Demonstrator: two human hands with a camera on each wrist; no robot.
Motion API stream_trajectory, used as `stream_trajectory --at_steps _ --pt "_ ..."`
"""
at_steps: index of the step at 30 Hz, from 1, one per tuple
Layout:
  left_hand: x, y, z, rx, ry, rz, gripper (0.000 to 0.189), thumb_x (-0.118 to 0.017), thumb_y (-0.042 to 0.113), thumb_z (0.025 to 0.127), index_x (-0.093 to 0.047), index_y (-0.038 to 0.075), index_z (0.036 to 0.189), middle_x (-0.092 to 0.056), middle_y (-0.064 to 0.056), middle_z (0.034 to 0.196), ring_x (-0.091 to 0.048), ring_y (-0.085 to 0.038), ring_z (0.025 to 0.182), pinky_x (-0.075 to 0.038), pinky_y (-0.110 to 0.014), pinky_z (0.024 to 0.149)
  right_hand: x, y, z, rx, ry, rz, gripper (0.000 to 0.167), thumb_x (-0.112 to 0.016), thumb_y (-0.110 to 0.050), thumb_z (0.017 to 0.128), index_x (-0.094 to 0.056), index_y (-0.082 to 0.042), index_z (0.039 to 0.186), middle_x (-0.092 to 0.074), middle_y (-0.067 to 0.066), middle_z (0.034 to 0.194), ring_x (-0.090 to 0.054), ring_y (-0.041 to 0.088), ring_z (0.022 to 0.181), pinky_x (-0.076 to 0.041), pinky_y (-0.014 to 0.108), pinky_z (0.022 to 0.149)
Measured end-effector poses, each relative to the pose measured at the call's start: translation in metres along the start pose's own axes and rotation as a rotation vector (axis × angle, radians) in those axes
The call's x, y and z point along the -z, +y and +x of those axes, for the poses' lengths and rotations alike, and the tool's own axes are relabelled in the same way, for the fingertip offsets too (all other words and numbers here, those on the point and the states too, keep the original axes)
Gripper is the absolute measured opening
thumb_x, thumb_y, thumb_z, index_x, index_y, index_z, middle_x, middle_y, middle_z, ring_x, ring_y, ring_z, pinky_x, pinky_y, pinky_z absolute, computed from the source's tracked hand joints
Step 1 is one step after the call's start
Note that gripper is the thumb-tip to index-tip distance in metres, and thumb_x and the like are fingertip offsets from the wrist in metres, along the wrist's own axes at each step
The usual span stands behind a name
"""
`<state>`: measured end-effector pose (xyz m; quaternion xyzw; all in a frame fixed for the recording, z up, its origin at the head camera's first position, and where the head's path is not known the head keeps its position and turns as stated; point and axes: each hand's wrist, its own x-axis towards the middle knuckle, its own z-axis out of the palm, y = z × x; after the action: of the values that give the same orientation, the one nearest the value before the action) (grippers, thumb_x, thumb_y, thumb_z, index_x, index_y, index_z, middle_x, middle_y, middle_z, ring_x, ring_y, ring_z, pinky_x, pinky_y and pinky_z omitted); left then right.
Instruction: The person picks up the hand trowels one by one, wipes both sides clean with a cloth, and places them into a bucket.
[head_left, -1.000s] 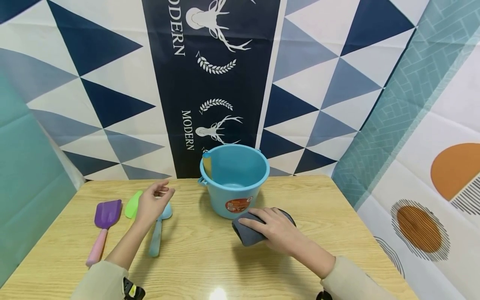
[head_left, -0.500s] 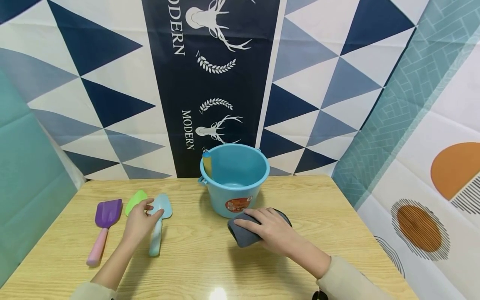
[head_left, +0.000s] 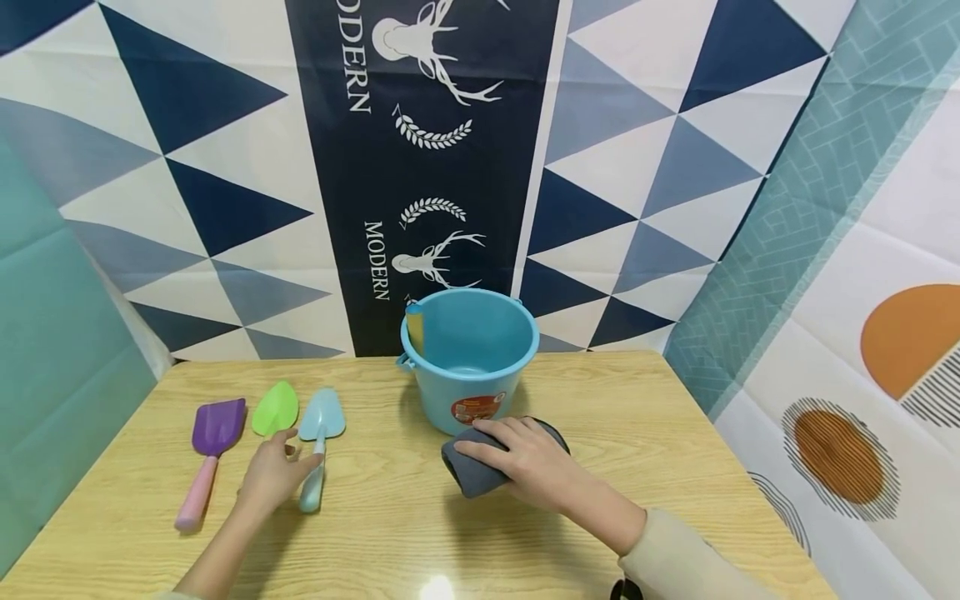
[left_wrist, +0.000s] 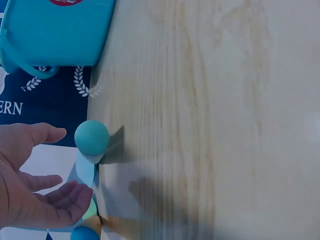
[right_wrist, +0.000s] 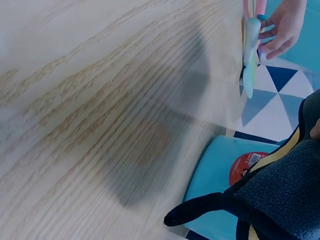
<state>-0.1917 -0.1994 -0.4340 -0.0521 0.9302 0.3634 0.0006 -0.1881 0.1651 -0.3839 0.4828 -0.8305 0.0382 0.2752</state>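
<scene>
My left hand (head_left: 272, 477) hovers with loosely bent fingers between two toy shovels and holds nothing. Its thumb reaches the handle of the light blue shovel (head_left: 323, 414); its fingers overlap the lower part of the green shovel (head_left: 275, 407), whose handle is mostly hidden. In the left wrist view the thumb and fingers are spread around the light blue shovel's handle end (left_wrist: 92, 137). With my right hand (head_left: 534, 468) I grip a folded dark grey cloth (head_left: 471, 468) above the table, in front of the bucket. Dark edging trims the fuzzy cloth (right_wrist: 280, 185) in the right wrist view.
A light blue bucket (head_left: 442, 402) stands at the back middle of the wooden table (head_left: 375, 533). A yellow piece with a blue top (head_left: 415, 330) leans inside its left wall. The purple shovel (head_left: 218, 427) with a pink handle lies at the left. Patterned cloths hang behind and beside the table.
My left hand has drawn back toward me and lower, uncovering the heads of the green and light blue shovels. The right hand has shifted slightly left with the cloth.
</scene>
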Motion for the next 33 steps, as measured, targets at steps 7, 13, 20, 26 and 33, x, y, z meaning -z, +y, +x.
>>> stream_trajectory --at_steps 7,13,20,26,33 --pt "-0.008 -0.002 -0.002 0.011 -0.036 0.026 0.072 -0.064 0.026 0.085 -0.032 -0.017 0.133 -0.051 -0.038 0.120 -0.049 -0.051 0.110 -0.046 -0.055 0.086 -0.001 -0.002 0.001 0.010 0.009 -0.005 0.067 -0.085 -0.017 0.065 -0.057 -0.026 0.125 -0.061 0.006 0.120 -0.061 0.019 0.104 -0.051 0.037 0.076" --pt "-0.016 -0.002 -0.002 0.006 -0.040 0.080 0.072 -0.067 0.024 0.083 -0.035 -0.019 0.131 -0.049 -0.039 0.123 -0.050 -0.051 0.111 -0.047 -0.053 0.087 -0.001 -0.003 0.000 0.003 -0.010 -0.001 0.068 -0.084 -0.016 0.065 -0.056 -0.027 0.126 -0.060 0.005 0.122 -0.060 0.019 0.105 -0.051 0.036 0.077" --pt "-0.020 -0.001 0.000 0.024 -0.035 0.090 0.072 -0.068 0.023 0.081 -0.036 -0.018 0.131 -0.054 -0.038 0.115 -0.054 -0.050 0.104 -0.049 -0.051 0.081 0.000 -0.002 -0.001 -0.006 -0.022 -0.007 0.069 -0.085 -0.017 0.065 -0.055 -0.027 0.127 -0.060 0.004 0.123 -0.060 0.019 0.106 -0.051 0.036 0.078" --pt "-0.022 -0.001 0.001 0.018 -0.026 0.069 0.068 -0.068 0.019 0.080 -0.039 -0.017 0.129 -0.058 -0.036 0.108 -0.059 -0.044 0.095 -0.052 -0.045 0.074 -0.001 -0.001 -0.003 -0.005 -0.028 -0.013 0.071 -0.085 -0.018 0.064 -0.055 -0.027 0.127 -0.060 0.005 0.122 -0.060 0.019 0.106 -0.051 0.036 0.078" --pt "-0.024 -0.001 0.001 0.020 -0.020 0.062 0.059 -0.065 0.015 0.080 -0.044 -0.015 0.126 -0.059 -0.033 0.110 -0.061 -0.039 0.092 -0.052 -0.043 0.072 -0.002 0.001 -0.004 -0.011 -0.036 -0.010 0.071 -0.085 -0.019 0.065 -0.054 -0.027 0.129 -0.060 0.005 0.123 -0.060 0.019 0.106 -0.051 0.036 0.079"
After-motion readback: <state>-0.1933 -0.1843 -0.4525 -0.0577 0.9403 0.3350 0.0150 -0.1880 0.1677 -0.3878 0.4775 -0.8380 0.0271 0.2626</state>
